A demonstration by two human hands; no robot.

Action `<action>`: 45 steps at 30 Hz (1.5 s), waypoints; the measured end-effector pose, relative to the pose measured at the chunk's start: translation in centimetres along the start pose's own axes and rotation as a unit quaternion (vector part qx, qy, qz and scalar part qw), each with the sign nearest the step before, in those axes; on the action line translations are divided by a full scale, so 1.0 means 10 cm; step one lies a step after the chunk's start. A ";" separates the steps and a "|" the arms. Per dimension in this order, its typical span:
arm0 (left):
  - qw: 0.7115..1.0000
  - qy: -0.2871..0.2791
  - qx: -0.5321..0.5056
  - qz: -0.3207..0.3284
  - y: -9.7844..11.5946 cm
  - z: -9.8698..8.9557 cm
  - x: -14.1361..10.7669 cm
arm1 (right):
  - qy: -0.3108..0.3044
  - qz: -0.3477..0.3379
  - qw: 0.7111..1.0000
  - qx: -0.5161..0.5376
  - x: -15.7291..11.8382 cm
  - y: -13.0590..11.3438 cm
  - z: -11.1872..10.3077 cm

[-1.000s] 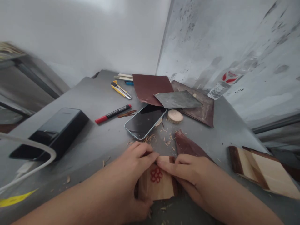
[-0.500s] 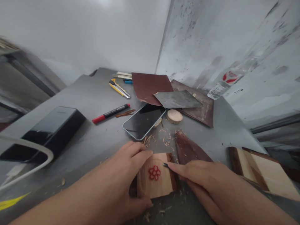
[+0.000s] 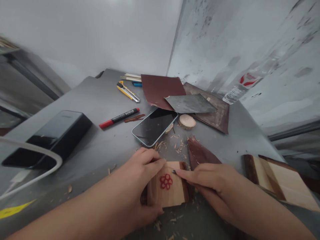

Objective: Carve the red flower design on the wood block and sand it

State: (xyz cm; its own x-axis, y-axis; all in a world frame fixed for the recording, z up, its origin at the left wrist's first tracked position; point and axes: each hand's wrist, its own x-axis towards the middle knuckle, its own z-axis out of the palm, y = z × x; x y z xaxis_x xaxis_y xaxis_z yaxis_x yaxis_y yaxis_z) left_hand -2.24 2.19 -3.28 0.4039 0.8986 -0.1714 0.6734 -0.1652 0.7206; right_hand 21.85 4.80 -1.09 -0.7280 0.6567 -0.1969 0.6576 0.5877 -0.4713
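Note:
A small wooden block [image 3: 172, 196] with bark along its right edge lies in front of me, a red flower [image 3: 166, 181] drawn on its top. Its left side is gripped by my left hand [image 3: 146, 176], thumb at the near edge and fingers at the far edge. My right hand [image 3: 207, 180] is closed round a slim carving tool whose dark metal tip [image 3: 174, 171] touches the wood just up and right of the flower. The tool's handle is hidden in the palm. Wood shavings [image 3: 178, 145] lie around the block.
Beyond the block are a phone [image 3: 155, 126], a wood slice [image 3: 187, 122], sandpaper sheets [image 3: 163, 90], a red marker [image 3: 119, 118] and a yellow utility knife [image 3: 128, 91]. At left stands a black power bank [image 3: 67, 133] with a white cable. More wood [image 3: 282, 180] and a bottle [image 3: 247, 83] are at right.
The tool tip has shifted slightly left across the wood, closer to the flower, with my right hand. My left hand keeps its grip on the block. The view has tilted a little.

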 end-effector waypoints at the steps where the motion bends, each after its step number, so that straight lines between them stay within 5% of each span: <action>1: 1.000 -0.015 0.001 -0.009 0.01 -0.01 0.01 | -0.006 0.002 1.000 0.003 0.00 0.01 0.00; 8: 1.000 -0.019 -0.003 -0.013 0.06 -0.03 0.01 | -0.052 0.022 0.997 -0.059 0.01 0.01 0.01; 14: 0.999 -0.038 0.003 -0.026 0.05 -0.05 0.01 | -0.033 0.005 0.999 -0.003 0.02 0.03 0.01; 32: 0.999 -0.048 0.015 -0.019 0.01 -0.02 0.01 | -0.034 -0.010 0.998 -0.054 0.02 0.07 0.03; 45: 0.996 -0.060 -0.009 -0.066 0.05 -0.06 0.00 | -0.021 0.002 0.999 0.046 0.05 0.03 0.02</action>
State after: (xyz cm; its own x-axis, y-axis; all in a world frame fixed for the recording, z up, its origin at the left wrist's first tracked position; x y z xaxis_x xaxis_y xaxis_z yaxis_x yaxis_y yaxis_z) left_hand -2.26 2.40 -2.52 0.3845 0.8569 -0.3434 0.7151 -0.0413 0.6977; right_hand 21.64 5.17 -1.52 -0.7344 0.6375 -0.2330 0.6410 0.5386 -0.5468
